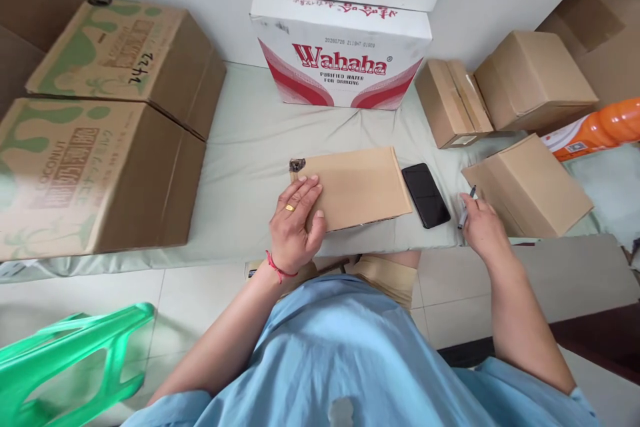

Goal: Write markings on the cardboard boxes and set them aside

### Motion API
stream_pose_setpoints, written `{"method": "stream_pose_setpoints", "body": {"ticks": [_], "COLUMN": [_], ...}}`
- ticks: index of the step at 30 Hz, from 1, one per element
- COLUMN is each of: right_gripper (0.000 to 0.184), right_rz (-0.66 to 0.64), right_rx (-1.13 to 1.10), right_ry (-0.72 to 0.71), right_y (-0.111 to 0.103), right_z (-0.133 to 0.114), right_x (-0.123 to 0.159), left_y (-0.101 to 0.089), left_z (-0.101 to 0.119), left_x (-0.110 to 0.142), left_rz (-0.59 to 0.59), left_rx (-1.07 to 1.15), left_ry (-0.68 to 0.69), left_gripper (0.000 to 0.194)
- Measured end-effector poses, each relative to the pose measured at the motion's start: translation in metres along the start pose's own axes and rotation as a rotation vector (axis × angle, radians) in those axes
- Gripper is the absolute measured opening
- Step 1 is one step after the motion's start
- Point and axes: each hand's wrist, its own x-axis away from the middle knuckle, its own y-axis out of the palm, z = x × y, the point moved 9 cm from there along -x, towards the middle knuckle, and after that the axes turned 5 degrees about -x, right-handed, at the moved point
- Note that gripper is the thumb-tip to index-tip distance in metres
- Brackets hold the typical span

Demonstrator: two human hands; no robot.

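Observation:
A flat piece of brown cardboard (363, 187), with a dark patch at its far left corner, lies on the pale green cloth. My left hand (296, 223) rests on its left end, fingers stretched out and palm down, holding nothing. To the right of the cardboard, a black phone (427, 195) lies screen up. My right hand (484, 227) pinches a marker pen (468, 207) just above the cloth, between the phone and a tilted brown cardboard box (535, 187).
Two large coconut cartons (165, 190) stand at the left. At the back is a white Wahaba-style water carton (345, 57) printed "Wahaha". Smaller brown boxes (453, 103) and an orange bottle (600, 128) are at the right. A green plastic stool (75, 353) stands on the floor at lower left.

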Motion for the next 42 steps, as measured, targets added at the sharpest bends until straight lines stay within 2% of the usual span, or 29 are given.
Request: {"method": "stream_pose_setpoints", "body": {"ticks": [3, 6, 10, 13, 18, 21, 26, 29, 31, 35, 37, 39, 42], "right_gripper": [0.068, 0.055, 0.078, 0.086, 0.086, 0.092, 0.102, 0.107, 0.112, 0.113, 0.109, 0.101, 0.091], "right_rz": [0.077, 0.146, 0.094, 0.039, -0.012, 0.004, -0.006, -0.059, -0.078, 0.039, 0.135, 0.229, 0.273], "right_rx": [-0.051, -0.159, -0.176, -0.138, -0.15, -0.224, -0.404, -0.558, -0.677, -1.013, -1.169, -1.242, -1.225], "right_ry": [0.033, 0.044, 0.079, 0.142, 0.249, 0.27, 0.345, 0.32, 0.365, 0.483, 0.469, 0.407, 0.251], "right_y": [-0.007, -0.013, -0.002, 0.007, 0.016, 0.018, 0.018, 0.018, 0.019, 0.01, -0.002, -0.02, -0.047], "right_z": [-0.001, -0.024, -0.069, -0.083, -0.077, -0.074, -0.064, -0.063, -0.058, -0.055, -0.067, -0.09, -0.147], "right_x": [-0.004, 0.001, 0.009, 0.01, 0.001, -0.002, -0.002, -0.007, -0.008, 0.003, 0.015, 0.03, 0.054], "left_y": [0.0, 0.0, -0.001, 0.001, 0.002, 0.0, -0.019, -0.026, -0.028, -0.028, -0.028, -0.026, -0.019], "left_z": [0.001, 0.001, 0.001, 0.001, 0.001, 0.0, -0.008, -0.025, -0.037, -0.054, -0.058, -0.06, -0.058], "left_x": [0.0, -0.001, -0.001, 0.0, 0.0, 0.0, 0.012, 0.031, 0.044, 0.067, 0.073, 0.075, 0.074], "left_rz": [-0.01, -0.01, 0.005, -0.006, -0.019, -0.07, -0.122, -0.169, -0.199, -0.22, -0.221, -0.211, -0.201], "left_rx": [-0.004, -0.007, -0.004, -0.003, 0.009, 0.056, 0.13, 0.128, 0.142, 0.174, 0.196, 0.227, 0.267], "left_ry": [-0.001, -0.01, -0.017, -0.013, -0.013, -0.014, -0.013, -0.112, -0.201, -0.324, -0.353, -0.369, -0.366], "left_gripper": [0.051, 0.051, 0.05, 0.052, 0.054, 0.055, 0.061, 0.057, 0.053, 0.048, 0.047, 0.049, 0.055]}}
